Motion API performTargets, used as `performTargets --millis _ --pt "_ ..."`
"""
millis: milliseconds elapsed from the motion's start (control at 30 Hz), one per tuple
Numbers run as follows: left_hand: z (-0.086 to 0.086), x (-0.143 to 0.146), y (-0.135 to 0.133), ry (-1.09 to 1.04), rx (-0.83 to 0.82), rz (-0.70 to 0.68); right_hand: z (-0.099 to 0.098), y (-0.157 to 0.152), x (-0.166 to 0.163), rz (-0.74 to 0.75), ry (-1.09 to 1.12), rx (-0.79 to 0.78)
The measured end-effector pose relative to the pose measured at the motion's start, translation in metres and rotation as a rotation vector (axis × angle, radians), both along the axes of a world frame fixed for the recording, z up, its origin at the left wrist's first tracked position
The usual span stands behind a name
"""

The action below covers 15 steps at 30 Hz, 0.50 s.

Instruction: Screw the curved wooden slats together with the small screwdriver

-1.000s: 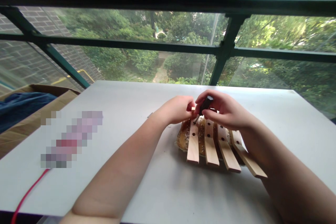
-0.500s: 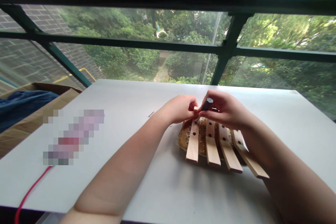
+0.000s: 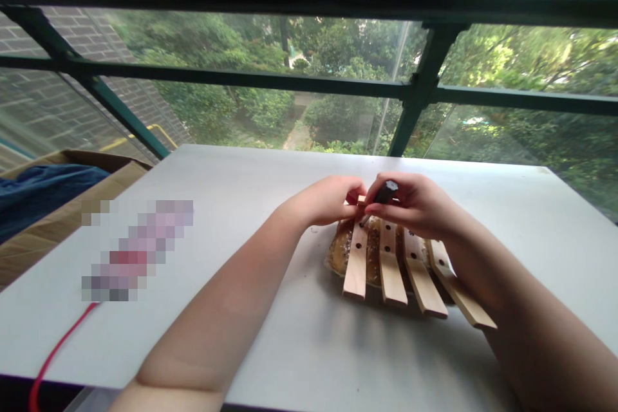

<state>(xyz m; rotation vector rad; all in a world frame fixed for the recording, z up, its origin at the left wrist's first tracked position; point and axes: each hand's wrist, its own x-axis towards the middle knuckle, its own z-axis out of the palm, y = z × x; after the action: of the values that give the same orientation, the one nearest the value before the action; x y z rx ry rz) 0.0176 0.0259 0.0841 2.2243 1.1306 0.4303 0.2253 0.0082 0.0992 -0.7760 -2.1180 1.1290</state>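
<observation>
My right hand (image 3: 405,203) is closed around a screwdriver (image 3: 387,190) with a dark handle and pale end cap. Its thin shaft slants down to the upper hole of the leftmost wooden slat (image 3: 356,267). At that slat's far end, my left hand (image 3: 333,199) pinches the wood, its fingertips partly hidden. Several pale slats with dark holes, among them a middle slat (image 3: 393,283) and a right slat (image 3: 470,309), lie across a brown, rounded base (image 3: 340,251). The right hand and forearm cover part of the base and the slats' far ends.
A white table (image 3: 270,347) carries the work. On its left lies a blurred-out pinkish object (image 3: 145,244) with a red cord (image 3: 60,347). Beyond the left edge stands a cardboard box (image 3: 116,177) holding blue cloth (image 3: 48,183). A green-framed window (image 3: 251,79) rises behind.
My left wrist and forearm have shifted slightly left; the small metal pin seen beside them before is out of sight. The screwdriver handle has tilted a little rightward, its tip still at the slat's hole.
</observation>
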Motion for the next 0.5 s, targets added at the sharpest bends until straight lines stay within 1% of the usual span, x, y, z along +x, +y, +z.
performTargets --millis 100,167,233,333,400,500 --pt "0.006 -0.006 -0.002 -0.036 -0.125 -0.062 0.0 0.0 0.0 -0.041 -0.009 0.087" --pt "0.013 -0.011 -0.005 -0.021 -0.129 -0.02 0.0 0.001 0.0 -0.064 -0.019 0.151" --pt "0.022 -0.015 -0.009 0.041 -0.045 0.065 0.0 0.001 0.0 -0.071 -0.028 0.13" --pt "0.037 -0.019 -0.018 0.083 0.144 0.142 -0.002 0.0 -0.002 -0.051 -0.013 0.008" --pt "0.048 -0.016 -0.027 -0.004 0.26 0.15 -0.003 -0.001 -0.003 -0.045 0.008 -0.027" --pt "0.058 -0.005 -0.039 -0.214 0.422 0.162 -0.004 -0.001 -0.004 -0.058 0.011 -0.009"
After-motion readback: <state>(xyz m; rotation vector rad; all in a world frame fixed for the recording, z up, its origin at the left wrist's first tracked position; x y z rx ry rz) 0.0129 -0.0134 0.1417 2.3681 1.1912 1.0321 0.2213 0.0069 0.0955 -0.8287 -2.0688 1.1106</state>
